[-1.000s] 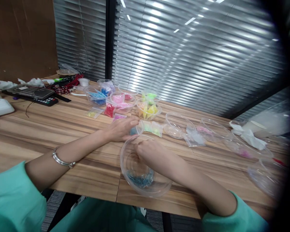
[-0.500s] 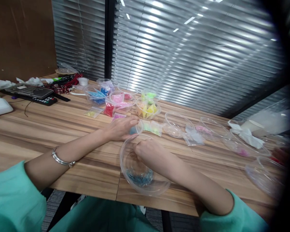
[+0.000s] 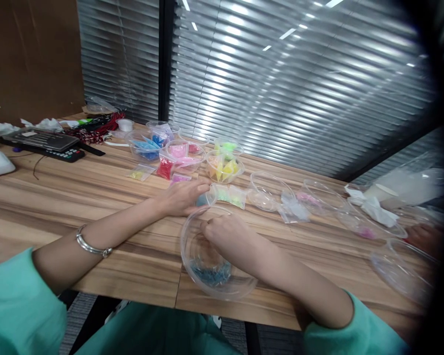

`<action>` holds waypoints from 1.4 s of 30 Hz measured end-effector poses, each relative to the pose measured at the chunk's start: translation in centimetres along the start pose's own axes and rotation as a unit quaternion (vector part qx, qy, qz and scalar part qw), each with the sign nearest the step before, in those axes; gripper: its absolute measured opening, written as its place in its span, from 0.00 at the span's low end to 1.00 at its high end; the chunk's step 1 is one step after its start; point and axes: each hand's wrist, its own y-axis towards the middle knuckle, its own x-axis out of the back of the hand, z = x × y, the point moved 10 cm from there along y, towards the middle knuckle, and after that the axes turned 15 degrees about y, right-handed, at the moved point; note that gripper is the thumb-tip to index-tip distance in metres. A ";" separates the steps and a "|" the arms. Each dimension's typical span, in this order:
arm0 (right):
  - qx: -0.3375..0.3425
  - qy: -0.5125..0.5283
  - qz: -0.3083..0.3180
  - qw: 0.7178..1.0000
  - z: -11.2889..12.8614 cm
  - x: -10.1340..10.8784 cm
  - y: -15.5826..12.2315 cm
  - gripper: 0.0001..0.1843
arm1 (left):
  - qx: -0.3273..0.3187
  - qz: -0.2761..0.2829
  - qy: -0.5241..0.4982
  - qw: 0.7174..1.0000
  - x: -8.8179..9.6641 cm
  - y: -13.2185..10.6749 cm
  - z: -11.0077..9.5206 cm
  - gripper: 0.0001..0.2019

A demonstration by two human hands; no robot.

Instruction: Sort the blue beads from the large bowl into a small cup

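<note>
At the counter's (image 3: 96, 197) near edge, a clear bowl (image 3: 187, 246) of blue beads (image 3: 210, 272) sits under the right hand (image 3: 225, 234), whose fingers are curled shut over its far rim. Just beyond, the left hand (image 3: 183, 196) pinches a small blue bag (image 3: 203, 199). Bowls of coloured packets (image 3: 224, 167) stand farther back.

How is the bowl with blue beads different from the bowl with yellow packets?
The blue-bead bowl holds loose beads at its bottom; the yellow bowl is stuffed with small packets. The right hand reaches into the blue-bead bowl; no hand touches the yellow bowl. Both are clear and round.
</note>
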 end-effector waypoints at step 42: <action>-0.017 0.276 -0.081 0.958 -2.7 5.0 0.1 0.06 | -0.015 0.005 -0.032 0.999 -0.1 -0.1 -0.1 0.19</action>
